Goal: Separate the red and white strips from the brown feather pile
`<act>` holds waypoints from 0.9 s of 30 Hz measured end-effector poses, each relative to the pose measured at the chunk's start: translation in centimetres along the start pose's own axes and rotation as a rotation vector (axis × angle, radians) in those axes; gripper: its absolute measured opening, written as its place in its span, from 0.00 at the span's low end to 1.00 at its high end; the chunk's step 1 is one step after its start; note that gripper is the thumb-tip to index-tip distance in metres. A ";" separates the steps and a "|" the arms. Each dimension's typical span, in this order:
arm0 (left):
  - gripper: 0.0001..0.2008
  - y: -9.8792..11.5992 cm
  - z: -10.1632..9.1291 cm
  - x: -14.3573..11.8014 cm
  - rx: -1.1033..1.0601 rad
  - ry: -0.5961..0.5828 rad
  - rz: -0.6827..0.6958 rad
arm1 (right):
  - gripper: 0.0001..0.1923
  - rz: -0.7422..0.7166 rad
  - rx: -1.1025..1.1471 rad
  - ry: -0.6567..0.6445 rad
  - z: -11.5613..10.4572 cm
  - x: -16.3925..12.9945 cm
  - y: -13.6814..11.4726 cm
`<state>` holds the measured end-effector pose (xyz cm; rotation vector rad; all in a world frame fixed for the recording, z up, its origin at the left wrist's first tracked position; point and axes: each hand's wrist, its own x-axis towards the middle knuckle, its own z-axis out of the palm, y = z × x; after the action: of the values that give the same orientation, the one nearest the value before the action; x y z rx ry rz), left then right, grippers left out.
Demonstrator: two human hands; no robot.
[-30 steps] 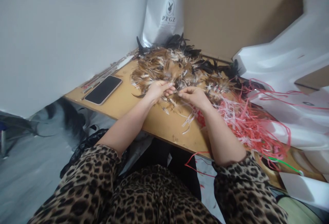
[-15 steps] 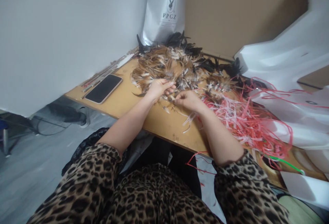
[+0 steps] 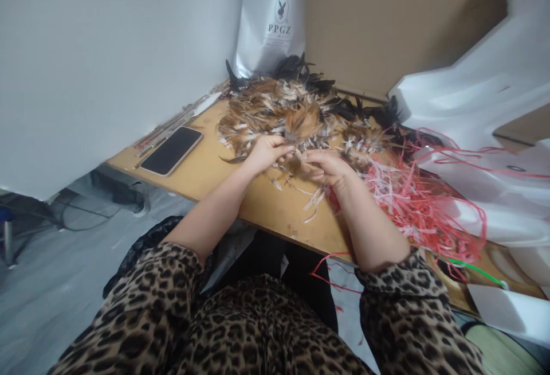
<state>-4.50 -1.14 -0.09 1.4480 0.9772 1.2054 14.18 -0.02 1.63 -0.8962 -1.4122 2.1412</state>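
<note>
My left hand (image 3: 267,152) is closed in a pinch at the near edge of a feather pile (image 3: 249,114). A fan of brown feathers (image 3: 304,121) rises from its fingertips, their quill ends hidden by the fingers. Close on the right, my right hand (image 3: 329,165) is also pinched, its fingertips almost meeting the left ones. A small dark feather (image 3: 294,166) hangs at its fingertips, partly blurred. Brown, white and black feathers lie beyond both hands.
A phone (image 3: 172,150) lies on the wooden table (image 3: 275,220) at left. Tangled red and pink strips (image 3: 416,209) spread at right beside white plastic sheeting (image 3: 464,100). Behind the feathers stands a silver bag (image 3: 275,19). A green tie (image 3: 476,272) lies near the right edge.
My right hand has turned and risen slightly, and a small feather now shows at its fingertips. The brown fan above my left hand stands out more fully. The view has shifted a little.
</note>
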 end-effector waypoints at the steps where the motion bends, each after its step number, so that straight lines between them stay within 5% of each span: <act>1: 0.13 0.0 0.0 -0.1 0.003 -0.012 0.001 | 0.07 0.010 0.013 -0.020 0.0 0.0 0.0; 5: 0.11 0.3 0.1 -0.3 -0.003 -0.064 -0.012 | 0.09 0.029 0.044 -0.078 0.4 -0.1 -0.2; 15: 0.08 0.4 0.8 -0.4 -0.135 -0.092 -0.116 | 0.08 0.022 0.094 0.021 1.0 -0.6 -0.7; 21: 0.06 0.4 0.7 -0.2 -0.322 -0.040 -0.244 | 0.13 -0.091 0.168 0.190 1.3 -0.2 -0.4; 27: 0.05 0.7 0.7 -0.2 -0.381 0.003 -0.298 | 0.18 -0.331 -0.094 0.467 2.7 0.7 0.1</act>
<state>-3.87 -1.59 0.57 0.9649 0.8718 1.1006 11.77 -1.39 2.11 -1.0313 -1.3143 1.5126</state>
